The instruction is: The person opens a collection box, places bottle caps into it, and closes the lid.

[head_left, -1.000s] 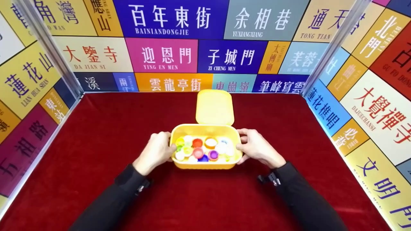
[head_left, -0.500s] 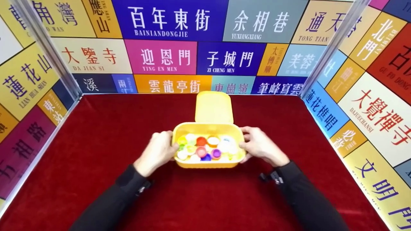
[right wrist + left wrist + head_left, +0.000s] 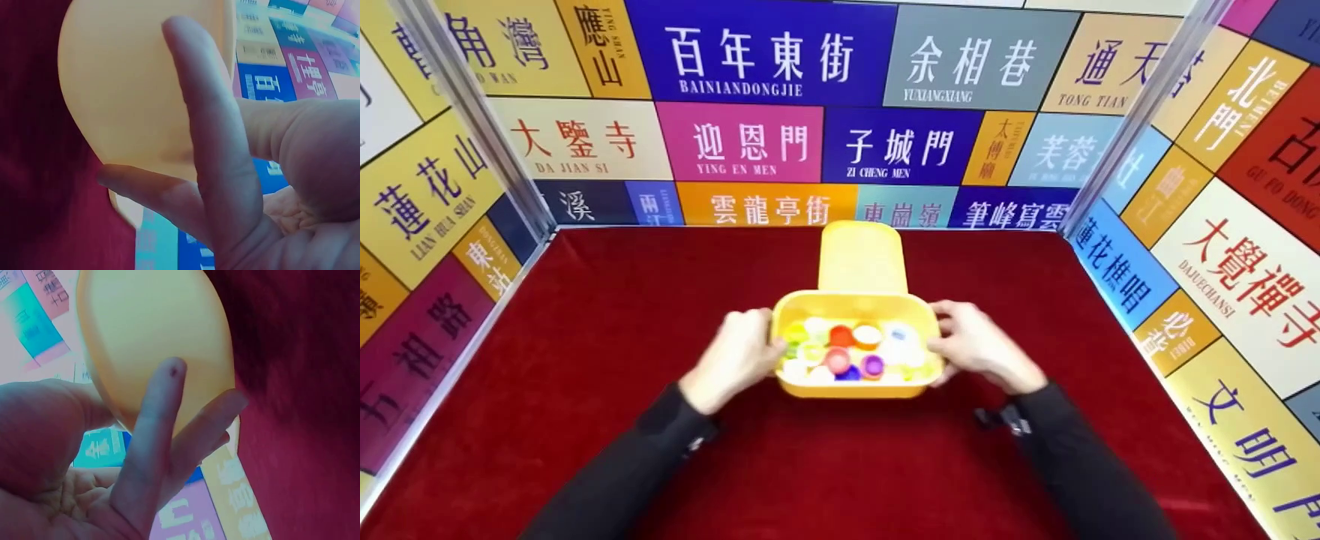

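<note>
A yellow plastic box point(image 3: 855, 391) with rounded corners is held at its two ends, its mouth facing up. My left hand point(image 3: 739, 356) grips the left end, thumb at the rim and fingers point(image 3: 160, 410) spread against the outer wall. At the other end my right hand point(image 3: 986, 345) holds it likewise, fingers point(image 3: 205, 112) along the wall. Inside lie several small round pieces that look like bottle caps, among them a red one point(image 3: 841, 336), a purple one point(image 3: 873, 366) and some overexposed white ones. The box's underside is hidden from the head view.
Just behind the box lies a yellow lid point(image 3: 862, 259), its near edge hidden by the box. Dark red cloth point(image 3: 607, 315) covers the table. Panels with printed place names stand at the back point(image 3: 765, 56) and both sides, joined by metal corner posts point(image 3: 1140, 120).
Both hands have shifted the box a little to the right and slightly toward the lid, keeping their grip. The head view has tilted slightly.
</note>
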Tool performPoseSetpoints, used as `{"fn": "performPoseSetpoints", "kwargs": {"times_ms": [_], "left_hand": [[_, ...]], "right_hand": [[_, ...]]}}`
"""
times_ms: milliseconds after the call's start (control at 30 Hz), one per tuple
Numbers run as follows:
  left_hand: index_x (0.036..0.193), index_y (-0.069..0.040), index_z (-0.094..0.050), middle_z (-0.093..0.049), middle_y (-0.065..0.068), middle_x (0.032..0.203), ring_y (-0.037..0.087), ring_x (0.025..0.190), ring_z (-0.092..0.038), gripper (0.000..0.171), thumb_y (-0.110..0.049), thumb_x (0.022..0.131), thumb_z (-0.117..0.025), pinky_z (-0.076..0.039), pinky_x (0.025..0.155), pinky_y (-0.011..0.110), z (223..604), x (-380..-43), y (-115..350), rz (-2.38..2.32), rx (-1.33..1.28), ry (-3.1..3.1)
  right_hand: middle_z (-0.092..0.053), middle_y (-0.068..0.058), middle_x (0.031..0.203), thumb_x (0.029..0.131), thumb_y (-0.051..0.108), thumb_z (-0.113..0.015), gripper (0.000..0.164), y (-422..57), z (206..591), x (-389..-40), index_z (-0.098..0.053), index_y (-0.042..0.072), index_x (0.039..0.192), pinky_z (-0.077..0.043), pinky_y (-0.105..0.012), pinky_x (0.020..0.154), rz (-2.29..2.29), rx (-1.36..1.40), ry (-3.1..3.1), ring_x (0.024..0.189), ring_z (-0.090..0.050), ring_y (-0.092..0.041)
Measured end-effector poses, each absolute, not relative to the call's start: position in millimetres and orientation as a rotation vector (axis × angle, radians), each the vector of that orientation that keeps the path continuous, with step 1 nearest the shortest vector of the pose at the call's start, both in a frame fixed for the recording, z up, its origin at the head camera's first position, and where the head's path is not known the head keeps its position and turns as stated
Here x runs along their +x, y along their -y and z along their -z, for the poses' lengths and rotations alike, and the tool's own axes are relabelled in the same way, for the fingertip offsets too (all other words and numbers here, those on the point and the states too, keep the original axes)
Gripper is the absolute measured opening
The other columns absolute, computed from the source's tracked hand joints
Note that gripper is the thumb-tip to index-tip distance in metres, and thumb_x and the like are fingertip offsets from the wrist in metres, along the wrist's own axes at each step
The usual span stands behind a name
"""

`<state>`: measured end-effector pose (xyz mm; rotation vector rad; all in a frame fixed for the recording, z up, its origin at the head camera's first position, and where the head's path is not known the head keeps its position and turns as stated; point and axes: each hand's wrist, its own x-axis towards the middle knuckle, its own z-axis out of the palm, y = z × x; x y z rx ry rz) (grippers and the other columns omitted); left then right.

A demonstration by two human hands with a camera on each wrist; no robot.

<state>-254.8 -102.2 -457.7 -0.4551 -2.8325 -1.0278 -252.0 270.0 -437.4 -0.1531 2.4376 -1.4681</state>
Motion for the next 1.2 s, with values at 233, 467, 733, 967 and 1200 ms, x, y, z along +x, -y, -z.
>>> {"fn": "performPoseSetpoints", "kwargs": {"times_ms": [233,467,733,967,1200], "left_hand": [[0.11,0.005,-0.079,-0.077,0.014,0.086,0.023,0.067,-0.071,0.018,-0.006,0.096,-0.074,-0.058,0.06,0.031,458,-250,122,0.983,-0.314,2.869],[0.117,0.004,-0.08,-0.079,0.012,0.088,0.02,0.068,-0.071,0.025,-0.012,0.098,-0.079,-0.059,0.062,0.03,462,-252,98,1.038,-0.453,2.87],[0.107,0.003,-0.078,-0.076,0.013,0.086,0.025,0.07,-0.068,0.015,-0.005,0.095,-0.073,-0.055,0.062,0.032,460,-246,137,0.985,-0.298,2.892],[0.096,0.002,-0.074,-0.068,0.01,0.079,0.023,0.069,-0.059,0.008,-0.006,0.094,-0.075,-0.056,0.062,0.039,462,-255,95,0.959,-0.44,2.817],[0.1,0.001,-0.076,-0.073,0.012,0.081,0.023,0.068,-0.065,0.01,-0.007,0.095,-0.076,-0.059,0.061,0.036,461,-254,73,0.974,-0.461,2.852]], "right_hand": [[-0.076,-0.039,0.136,0.104,-0.006,-0.068,0.058,-247,442,-258,-0.055,-0.009,0.16,-0.074,-0.054,0.067,1.458,-0.261,-2.411,0.096,-0.086,-0.05],[-0.074,-0.041,0.139,0.104,-0.006,-0.068,0.06,-278,434,-249,-0.052,-0.011,0.162,-0.073,-0.047,0.061,1.422,-0.157,-2.468,0.091,-0.086,-0.047],[-0.077,-0.037,0.134,0.102,-0.007,-0.067,0.054,-232,444,-260,-0.058,-0.008,0.156,-0.074,-0.056,0.067,1.482,-0.263,-2.403,0.096,-0.086,-0.051],[-0.075,-0.04,0.135,0.104,-0.006,-0.068,0.057,-271,437,-252,-0.055,-0.01,0.159,-0.074,-0.048,0.061,1.414,-0.185,-2.507,0.09,-0.086,-0.044],[-0.073,-0.041,0.14,0.107,-0.003,-0.068,0.061,-294,434,-243,-0.049,-0.011,0.164,-0.074,-0.048,0.063,1.462,-0.1,-2.461,0.09,-0.086,-0.047]]}}
